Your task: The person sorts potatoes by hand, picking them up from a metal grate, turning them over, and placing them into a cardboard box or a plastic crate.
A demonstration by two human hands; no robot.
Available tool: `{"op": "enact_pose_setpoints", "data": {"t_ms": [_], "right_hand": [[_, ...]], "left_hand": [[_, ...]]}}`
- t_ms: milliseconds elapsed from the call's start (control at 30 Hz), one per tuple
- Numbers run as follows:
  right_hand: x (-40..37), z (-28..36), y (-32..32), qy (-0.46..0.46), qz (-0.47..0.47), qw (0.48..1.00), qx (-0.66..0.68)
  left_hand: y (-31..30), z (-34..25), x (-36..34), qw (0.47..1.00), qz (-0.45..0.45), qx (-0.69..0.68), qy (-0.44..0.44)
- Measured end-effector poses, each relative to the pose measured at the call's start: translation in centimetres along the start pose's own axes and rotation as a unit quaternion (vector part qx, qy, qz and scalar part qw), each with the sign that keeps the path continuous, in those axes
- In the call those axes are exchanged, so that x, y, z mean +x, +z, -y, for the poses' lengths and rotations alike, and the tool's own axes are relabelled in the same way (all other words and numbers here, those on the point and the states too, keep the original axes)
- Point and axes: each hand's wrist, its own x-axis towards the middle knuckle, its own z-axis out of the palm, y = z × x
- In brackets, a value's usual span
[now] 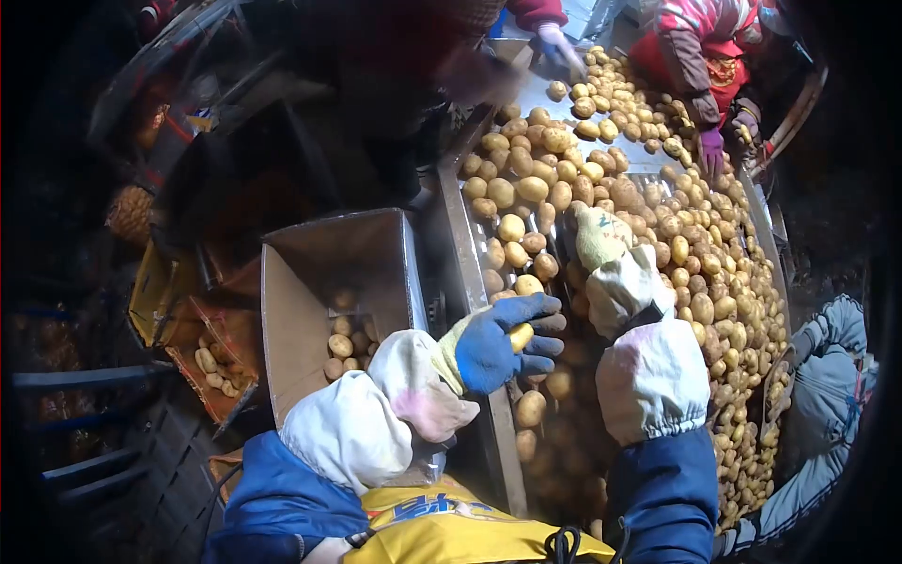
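Observation:
In a blue-palmed work glove, my left hand (490,350) is curled around a yellow potato (520,336). It hovers over the near left rim of a metal sorting table (507,451). My right hand (601,237), in a pale yellow-green glove, reaches farther out over loose potatoes (672,226) spread across the table. The back of that glove faces me, so its fingers and anything in them are hidden. White sleeve covers (653,376) wrap both forearms.
Left of the table stands an open cardboard box (319,263) with several potatoes at the bottom. An orange-edged carton (221,376) holds more potatoes. Across the table, a co-worker's purple glove (711,150) touches potatoes, and another's pale glove (561,49) reaches in. A person's grey sleeve (799,498) is at right.

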Motion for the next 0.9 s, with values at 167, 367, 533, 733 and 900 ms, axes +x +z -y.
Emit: {"op": "enact_pose_setpoints", "data": {"t_ms": [167, 367, 533, 733, 900], "right_hand": [[-1.0, 0.4, -2.4, 0.058, 0.025, 0.986, 0.156], [-5.8, 5.4, -5.7, 0.074, 0.098, 0.936, 0.330], [-10.7, 6.4, -6.4, 0.061, 0.002, 0.916, 0.396], [-12.0, 6.5, -5.6, -0.035, 0.007, 0.975, 0.219], [-6.1, 10.4, -2.6, -0.197, -0.056, 0.977, 0.062]], "left_hand": [[-0.6, 0.4, 0.2, 0.998, 0.043, 0.010, 0.036], [2.0, 0.0, -0.6, 0.997, -0.054, -0.009, 0.045], [0.4, 1.1, -2.6, 0.992, -0.021, 0.072, 0.104], [-2.8, 2.3, -9.6, 0.984, 0.017, 0.118, 0.131], [-0.8, 2.0, -14.5, 0.969, -0.192, 0.089, 0.129]]}}
